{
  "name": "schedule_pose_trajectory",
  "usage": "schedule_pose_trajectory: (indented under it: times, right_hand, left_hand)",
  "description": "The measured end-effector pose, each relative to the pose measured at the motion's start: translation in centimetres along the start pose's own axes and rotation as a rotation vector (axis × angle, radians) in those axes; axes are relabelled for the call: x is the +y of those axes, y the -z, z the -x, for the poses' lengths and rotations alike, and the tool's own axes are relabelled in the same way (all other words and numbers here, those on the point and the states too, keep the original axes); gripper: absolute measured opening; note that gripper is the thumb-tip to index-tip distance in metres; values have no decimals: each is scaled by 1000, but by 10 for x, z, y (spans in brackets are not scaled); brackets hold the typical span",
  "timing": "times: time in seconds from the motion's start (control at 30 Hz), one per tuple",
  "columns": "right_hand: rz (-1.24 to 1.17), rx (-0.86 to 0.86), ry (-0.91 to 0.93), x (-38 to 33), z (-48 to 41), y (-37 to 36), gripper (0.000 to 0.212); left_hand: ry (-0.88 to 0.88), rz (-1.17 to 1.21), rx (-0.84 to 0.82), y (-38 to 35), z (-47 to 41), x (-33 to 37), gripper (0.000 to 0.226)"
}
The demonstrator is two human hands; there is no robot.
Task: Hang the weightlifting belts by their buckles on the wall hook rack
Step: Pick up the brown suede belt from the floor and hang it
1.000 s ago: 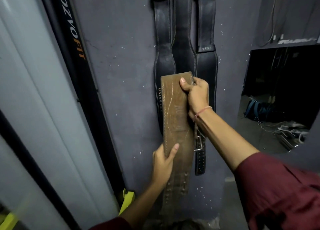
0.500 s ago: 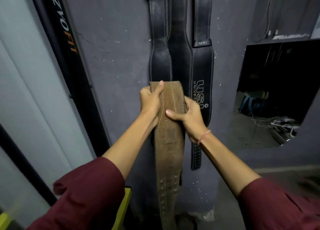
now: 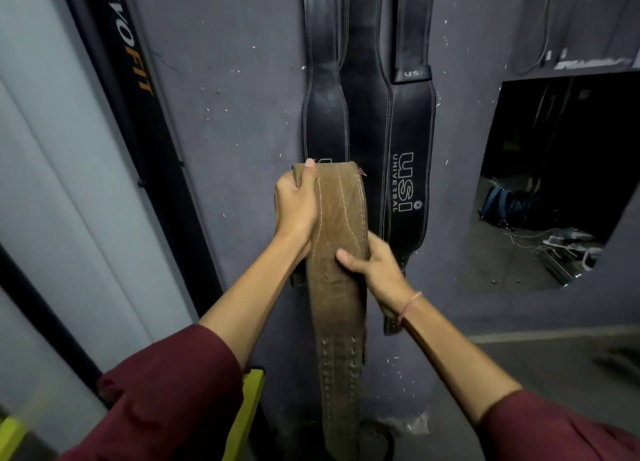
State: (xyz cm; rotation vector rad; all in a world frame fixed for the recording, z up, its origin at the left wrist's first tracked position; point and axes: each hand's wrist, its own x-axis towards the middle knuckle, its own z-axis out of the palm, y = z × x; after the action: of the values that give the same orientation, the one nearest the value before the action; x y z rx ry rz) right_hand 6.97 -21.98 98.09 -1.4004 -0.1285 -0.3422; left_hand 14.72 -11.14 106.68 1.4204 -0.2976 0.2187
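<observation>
A brown suede weightlifting belt [image 3: 341,252] hangs folded over in front of me, its holed end trailing down toward the floor. My left hand [image 3: 294,207] grips its top left edge at the fold. My right hand [image 3: 375,268] clasps its right edge lower down. Behind it, three black leather belts [image 3: 412,141] hang flat on the grey wall, the right one marked USI Universal. Their tops and the hook rack lie above the frame. The brown belt's buckle is hidden.
A black machine upright [image 3: 128,89] with orange lettering slants down the left. A yellow-green part [image 3: 247,408] sits low beside my left sleeve. A dark wall opening [image 3: 554,183] at right shows a blue bag and cables on a floor.
My left hand went from the belt's lower part up to its folded top. My right hand slid down from the top to the belt's right edge. The view shifted slightly.
</observation>
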Motion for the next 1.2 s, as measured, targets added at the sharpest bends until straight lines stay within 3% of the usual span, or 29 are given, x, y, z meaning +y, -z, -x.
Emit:
schedule_pose_trajectory:
  times: [0.1, 0.27, 0.37, 0.5, 0.57, 0.67, 0.73, 0.83, 0.9, 0.97, 1.0, 1.07, 1.2]
  right_hand:
    - [-83, -23, 57, -51, -28, -13, 21]
    - [-89, -3, -18, -87, -55, -23, 6]
    - [-60, 13, 47, -74, -53, -26, 22]
    - [26, -31, 140, -72, -46, -15, 41]
    - [68, -81, 157, -71, -41, -8, 46]
    - [73, -102, 135, -63, -30, 4, 52]
    - [103, -91, 100, -54, -25, 12, 53]
    - [156, -75, 34, -48, -20, 18, 49]
    - [60, -76, 7, -55, -22, 14, 38]
    - [11, -39, -10, -66, -35, 8, 34]
    - [57, 4, -3, -70, -45, 6, 35]
    - [220, 92, 31, -74, -63, 3, 37]
    - [318, 103, 78, -69, -68, 0, 27]
  left_hand:
    - [-81, -83, 12, 2, 3, -6, 44]
    - [-26, -53, 27, 6, 12, -19, 38]
    - [155, -87, 22, 9, 12, -19, 57]
    - [500, 205, -304, 16, -3, 12, 71]
    - [544, 286, -323, 23, -20, 26, 68]
    - [532, 254, -291, 17, -27, 37, 28]
    - [521, 190, -272, 11, -23, 36, 18]
    - [540, 263, -237, 6, -21, 29, 22]
    - [534, 319, -255, 5, -19, 26, 24]
    - [498, 296, -252, 2, -16, 21, 53]
    - [482, 268, -261, 0, -11, 21, 56]
    - [478, 246, -314, -1, 0, 25, 22]
    - [510, 250, -290, -3, -11, 16, 57]
